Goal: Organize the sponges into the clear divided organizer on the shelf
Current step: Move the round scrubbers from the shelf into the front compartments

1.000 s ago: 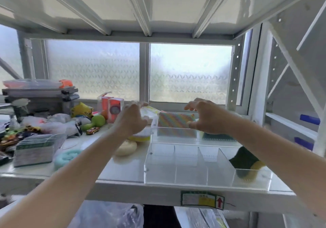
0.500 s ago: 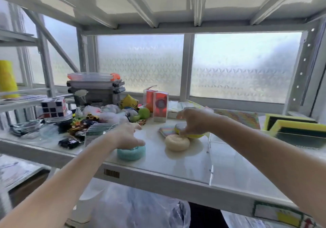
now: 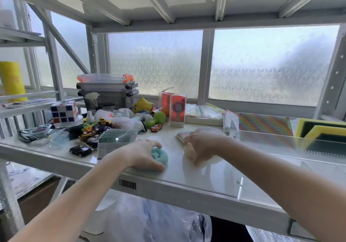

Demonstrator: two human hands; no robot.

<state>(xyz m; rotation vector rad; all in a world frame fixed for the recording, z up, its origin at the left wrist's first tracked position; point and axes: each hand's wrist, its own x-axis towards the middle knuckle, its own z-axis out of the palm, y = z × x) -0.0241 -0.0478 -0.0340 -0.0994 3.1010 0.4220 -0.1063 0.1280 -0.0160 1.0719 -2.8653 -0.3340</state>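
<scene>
My left hand point(image 3: 142, 154) closes around a round teal sponge point(image 3: 160, 156) lying near the front edge of the white shelf point(image 3: 187, 183). My right hand point(image 3: 201, 146) grips a round cream sponge point(image 3: 189, 152) on the shelf beside it. The clear divided organizer point(image 3: 271, 138) stands at the right, holding a rainbow-striped sponge point(image 3: 264, 124) upright and yellow-and-dark-green sponges point(image 3: 322, 129) further right. A flat rainbow sponge point(image 3: 181, 135) and a pale round scrubber point(image 3: 209, 129) lie behind my right hand.
Toy cars point(image 3: 80, 150), a cube puzzle point(image 3: 64, 110), plastic bags, a green toy point(image 3: 159, 118) and two orange boxes point(image 3: 177, 109) crowd the left and back. Stacked grey containers point(image 3: 106, 92) stand by the frosted window. A pack of labels point(image 3: 116, 140) sits left of my left hand.
Both hands left the organizer and swung left. My left hand dropped onto the teal sponge; my right hand shifted from the yellow-rimmed sponge to the cream one and closed on it.
</scene>
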